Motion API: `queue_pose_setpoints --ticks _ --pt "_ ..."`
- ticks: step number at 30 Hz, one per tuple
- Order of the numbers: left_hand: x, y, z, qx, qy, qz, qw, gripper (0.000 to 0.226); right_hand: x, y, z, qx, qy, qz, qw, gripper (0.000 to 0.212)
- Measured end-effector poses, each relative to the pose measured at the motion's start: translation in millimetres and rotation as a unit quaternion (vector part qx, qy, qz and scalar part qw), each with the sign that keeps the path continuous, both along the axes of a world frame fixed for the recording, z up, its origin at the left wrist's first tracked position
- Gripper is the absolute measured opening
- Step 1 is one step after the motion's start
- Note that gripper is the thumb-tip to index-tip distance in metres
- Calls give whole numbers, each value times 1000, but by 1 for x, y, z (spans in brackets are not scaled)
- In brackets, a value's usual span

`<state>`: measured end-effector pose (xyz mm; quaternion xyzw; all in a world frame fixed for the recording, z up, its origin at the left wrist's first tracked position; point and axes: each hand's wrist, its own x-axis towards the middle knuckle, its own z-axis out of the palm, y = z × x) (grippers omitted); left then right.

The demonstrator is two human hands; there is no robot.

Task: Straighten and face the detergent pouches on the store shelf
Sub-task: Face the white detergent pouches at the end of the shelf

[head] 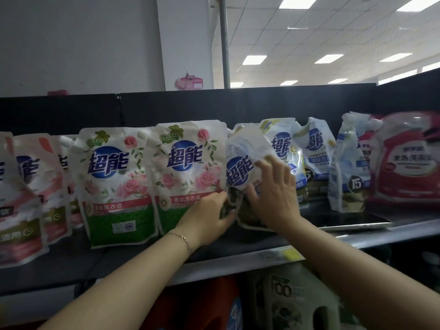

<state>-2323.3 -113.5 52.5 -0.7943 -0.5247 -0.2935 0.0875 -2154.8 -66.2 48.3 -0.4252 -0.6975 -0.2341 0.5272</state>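
On the shelf [247, 245] the rose-printed pouches [114, 182] stood upright, glossy and smooth. Just beside them the slumped pouch [240, 167] sagged, its soft film top folded forward. I judged it liquid-heavy, floppy and slippery. The left hand [209, 217] had its fingers curled round its lower edge, and the right hand [273, 194] gripped its crumpled face with bent fingers. The stiffer side seams looked the surest hold.

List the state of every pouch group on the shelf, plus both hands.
Middle pouch: slumped, top folded forward, label skewed.
Left hand: grips the middle pouch's lower left edge.
Right hand: holds its folded top.
Rose pouches: two, upright, labels facing front.
Pink pouches: tilted, overlapping.
Blue pouches: upright, angled off front.
Red pouch: upright, blurred.
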Motion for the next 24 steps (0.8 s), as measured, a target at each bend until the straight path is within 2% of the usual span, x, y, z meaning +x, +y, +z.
queue_pose_setpoints --ticks 4,10,12,16,17,18,20,21,24 --pt "37 17 -4 -155 -83 52 983 62 26 15 6 -134 132 23 982 60" --pt "62 45 -19 -205 -214 45 954 106 35 30 -1 -194 158 125 960 62" --pt "66 51 -21 -211 -259 11 942 104 33 33 2 -198 195 172 945 55" --pt "74 58 -17 -205 -343 -45 915 70 25 40 21 -205 269 249 908 40" --pt "75 59 -16 -189 -355 -51 914 74 23 42 25 -211 291 264 895 36" --pt "75 62 -16 -170 -346 -29 922 89 20 43 29 -215 316 277 882 30" --pt "76 64 -18 -134 -306 37 942 134 18 47 33 -216 360 287 861 17" --pt "77 65 -20 -120 -313 51 941 146 18 48 33 -210 375 287 856 15" --pt "80 71 -20 -122 -386 33 914 152 28 54 31 -189 425 288 837 14"
